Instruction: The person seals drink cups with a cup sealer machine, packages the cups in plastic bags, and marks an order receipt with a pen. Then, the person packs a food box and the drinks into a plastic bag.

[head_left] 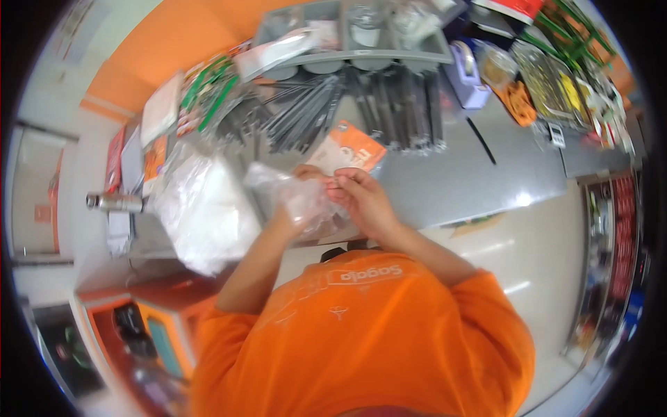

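Observation:
A clear plastic bag (303, 199) is held between my hands in front of my chest, above the table's near edge. My left hand (295, 182), partly hidden behind the film, is closed on the bag. The fingertips of my right hand (363, 199) are pinched together at the bag's right edge. Just beyond my fingers lies an orange and white printed card (349, 147). Past it are bundles of dark, slim sticks in clear wrap (399, 108), with more loosely fanned wrapped sticks (306, 111) to the left.
A big stack of white plastic bags (205, 208) hangs over the table's front left edge. At the back stands a grey compartment bin (354, 54). On the right are a lilac tape dispenser (467, 76), a single black stick (481, 140) and a small white timer-like device (556, 135).

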### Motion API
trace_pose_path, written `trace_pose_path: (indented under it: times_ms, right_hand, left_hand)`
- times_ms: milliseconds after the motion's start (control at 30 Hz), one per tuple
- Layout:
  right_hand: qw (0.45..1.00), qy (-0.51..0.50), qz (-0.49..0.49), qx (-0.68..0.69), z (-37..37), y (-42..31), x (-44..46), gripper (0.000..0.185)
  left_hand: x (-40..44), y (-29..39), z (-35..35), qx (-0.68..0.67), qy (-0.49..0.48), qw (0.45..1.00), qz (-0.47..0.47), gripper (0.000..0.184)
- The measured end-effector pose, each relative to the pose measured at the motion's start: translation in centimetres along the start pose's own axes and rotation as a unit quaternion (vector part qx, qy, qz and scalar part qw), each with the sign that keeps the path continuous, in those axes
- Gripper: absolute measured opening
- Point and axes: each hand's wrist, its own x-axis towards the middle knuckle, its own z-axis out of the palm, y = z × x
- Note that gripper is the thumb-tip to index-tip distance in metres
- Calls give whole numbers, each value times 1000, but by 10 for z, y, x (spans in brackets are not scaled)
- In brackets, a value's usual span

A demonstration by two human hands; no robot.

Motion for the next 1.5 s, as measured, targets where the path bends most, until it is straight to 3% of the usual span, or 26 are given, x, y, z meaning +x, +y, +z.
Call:
trace_pose_path:
  times_ms: [33, 67, 200, 267, 300, 367, 500, 533, 567, 600, 667, 733, 800, 833, 900, 933, 1000, 1033, 1100, 1133, 1200, 1233, 1300, 1333, 1467, 1500]
  right_hand:
    - [1000, 6, -12, -19, 1, 1, 0, 16]
    - [1000, -9, 4, -29, -1, 5, 1, 16]
    - [987, 15, -67, -145, -9, 18, 1, 11]
    - [995, 13, -84, -54, -7, 22, 0, 8]
    - [995, 9, -79, -61, -5, 21, -4, 8]
    - [1000, -2, -18, 20, 0, 13, -8, 3]
    - [991, -96, -46, -80, -1, 5, 4, 3]
    - [920, -76, -134, -361, 0, -3, 2, 3]
    - [765, -50, -208, -608, 1, -7, 1, 3]
    - [765, -52, -211, -607, -2, -7, -1, 3]
    - [706, -90, -242, -660, -14, -3, -12, 5]
    - [723, -61, -197, -659, -18, 4, -15, 5]
    - [691, -113, -313, -642, -22, 12, -20, 15]
    - [687, -113, -318, -644, -22, 18, -22, 15]
    - [569, -265, -363, -689, -17, 38, -22, 33]
    - [565, -270, -365, -689, -15, 45, -13, 33]
    - [592, -260, -301, -701, -11, 55, 2, 45]
    - [574, -223, -320, -720, -4, 58, 3, 42]
    - [576, -251, -327, -706, -4, 49, -1, 38]
    - [575, -270, -334, -697, -8, 42, -4, 34]
    - [585, -270, -304, -702, -25, 30, -13, 24]
    - [582, -248, -304, -713, -31, 25, -14, 20]
    - [588, -216, -307, -717, -35, 27, -19, 16]
    - [595, -193, -303, -719, -34, 27, -20, 15]
    - [621, -212, -272, -704, -8, 31, -20, 13]
    - [621, -217, -265, -706, 0, 32, -17, 13]
  left_hand:
    - [7, 8, 3, 181, -3, 970, 164, 19]
    - [9, 12, 6, 357, -9, 881, 309, 16]
    - [0, 9, 17, 291, 39, 937, 188, 18]
    - [2, 15, 18, 218, 55, 968, 114, 13]
    - [3, 11, 13, 214, 64, 968, 116, 13]
    - [9, 6, -2, 199, 61, 953, 219, 15]
    - [19, 12, -21, 318, 19, 930, 184, 30]
    - [21, 13, -26, 317, 20, 930, 186, 30]
    - [17, 33, -26, 408, -38, 900, 147, 33]
    - [16, 45, -30, 496, -97, 856, 107, 36]
    - [14, 27, -31, 465, -96, 875, 99, 37]
    - [22, 28, -33, 436, -104, 889, 95, 38]
    - [30, 47, -29, 431, -117, 881, 159, 40]
    - [37, 60, -24, 431, -116, 879, 165, 40]
    - [42, 87, -14, 393, -229, 891, 11, 49]
    - [36, 98, -17, 394, -223, 892, 13, 49]
    - [16, 109, -36, 476, -273, 834, 52, 65]
    - [6, 109, -68, 383, -249, 885, 89, 76]
    - [-24, 110, -143, 428, 68, 897, 85, 54]
    - [-35, 89, -204, 430, 228, 862, 144, 39]
    - [-51, 53, -294, 546, 468, 686, 108, 27]
    - [-60, 31, -323, 577, 471, 664, 66, 26]
    - [-76, -37, -382, 685, 304, 662, -7, 24]
    - [-72, -15, -353, 511, 272, 794, -185, 20]
    - [-74, -8, -299, 559, 209, 781, -186, 33]
    - [-79, -22, -296, 632, 238, 732, -86, 34]
